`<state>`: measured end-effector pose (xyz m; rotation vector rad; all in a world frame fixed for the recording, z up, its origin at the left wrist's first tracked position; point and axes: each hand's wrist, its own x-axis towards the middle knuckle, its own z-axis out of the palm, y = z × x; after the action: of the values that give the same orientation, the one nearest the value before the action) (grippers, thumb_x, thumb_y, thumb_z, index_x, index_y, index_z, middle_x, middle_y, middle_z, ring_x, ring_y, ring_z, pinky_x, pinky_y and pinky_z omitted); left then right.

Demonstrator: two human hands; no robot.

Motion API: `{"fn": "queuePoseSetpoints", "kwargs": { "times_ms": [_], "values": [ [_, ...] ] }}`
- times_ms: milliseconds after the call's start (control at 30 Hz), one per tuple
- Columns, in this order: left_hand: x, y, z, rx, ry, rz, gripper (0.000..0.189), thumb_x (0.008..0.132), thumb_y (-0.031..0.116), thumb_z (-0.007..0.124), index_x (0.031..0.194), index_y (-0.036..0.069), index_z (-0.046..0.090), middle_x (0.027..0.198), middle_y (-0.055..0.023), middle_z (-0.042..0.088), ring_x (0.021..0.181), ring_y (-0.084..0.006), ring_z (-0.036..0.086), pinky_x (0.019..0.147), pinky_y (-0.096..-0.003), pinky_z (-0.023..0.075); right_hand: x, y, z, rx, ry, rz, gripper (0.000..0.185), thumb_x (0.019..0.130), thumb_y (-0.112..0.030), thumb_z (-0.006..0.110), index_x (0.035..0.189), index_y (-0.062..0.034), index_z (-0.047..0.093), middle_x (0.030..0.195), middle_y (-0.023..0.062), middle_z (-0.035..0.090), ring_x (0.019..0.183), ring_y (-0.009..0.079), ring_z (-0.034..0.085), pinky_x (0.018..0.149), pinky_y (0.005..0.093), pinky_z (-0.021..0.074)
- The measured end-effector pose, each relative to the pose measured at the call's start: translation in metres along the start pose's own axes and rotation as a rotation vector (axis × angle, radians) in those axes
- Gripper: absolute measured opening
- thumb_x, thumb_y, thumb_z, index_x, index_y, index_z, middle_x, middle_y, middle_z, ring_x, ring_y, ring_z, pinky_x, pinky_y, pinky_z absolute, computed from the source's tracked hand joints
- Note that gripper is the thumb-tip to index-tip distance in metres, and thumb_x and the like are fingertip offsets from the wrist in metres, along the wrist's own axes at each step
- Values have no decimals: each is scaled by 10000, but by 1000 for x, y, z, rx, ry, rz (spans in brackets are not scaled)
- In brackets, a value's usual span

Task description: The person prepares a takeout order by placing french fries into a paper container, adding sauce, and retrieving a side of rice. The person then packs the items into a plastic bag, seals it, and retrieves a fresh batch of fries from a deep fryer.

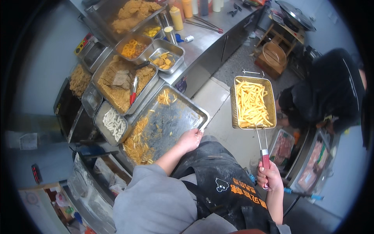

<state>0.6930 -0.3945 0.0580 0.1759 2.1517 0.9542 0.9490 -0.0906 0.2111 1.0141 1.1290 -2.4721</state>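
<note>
My right hand point(271, 176) is closed around the red handle of a wire fry basket point(233, 108). French fries point(252, 103) fill the basket, which is held out over the floor. My left hand point(190, 141) grips the near right corner of a large metal tray point(175, 128). Loose fries and crumbs point(137, 143) lie along the tray's left side, and a small pile is at its far end. Beyond the tray stands a deep steel pan point(146, 95) of breading, with red-handled tongs point(133, 92) and a wire basket point(117, 79) in it.
A co-worker in black point(330, 90) bends at the right, near trays of raw meat point(282, 146). Steel pans of fried food point(168, 55) and sauce bottles point(176, 18) line the counter. A container of white sticks point(114, 124) stands left of the tray. A cardboard box point(270, 65) sits on the floor.
</note>
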Motion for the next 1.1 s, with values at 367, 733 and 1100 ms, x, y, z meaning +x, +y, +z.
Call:
{"fn": "queuePoseSetpoints", "kwargs": {
  "times_ms": [367,733,1100],
  "values": [
    [98,74,-1,-382,200,-240,536,1151,535,454,1212,49,673,775,-91,692,585,-190,659,581,-386,534,120,-188,-69,-103,-116,35,229,972,-76,736,1130,-69,571,675,0,506,440,80,444,389,246,374],
    [319,58,-127,-586,1199,-246,554,1080,327,578,1450,-80,510,1280,-336,671,1129,-458,674,962,-506,543,249,-354,-52,-248,-284,140,168,1024,-102,701,1149,-74,593,698,-8,523,446,72,442,381,229,367],
    [375,25,-212,-340,1060,-616,455,1107,304,550,1245,-107,687,1308,-328,711,1222,-443,709,1043,-466,567,310,-398,-14,-357,-222,176,166,1015,-123,714,1137,-94,606,699,-8,516,449,78,442,370,244,368]
  ]
}}
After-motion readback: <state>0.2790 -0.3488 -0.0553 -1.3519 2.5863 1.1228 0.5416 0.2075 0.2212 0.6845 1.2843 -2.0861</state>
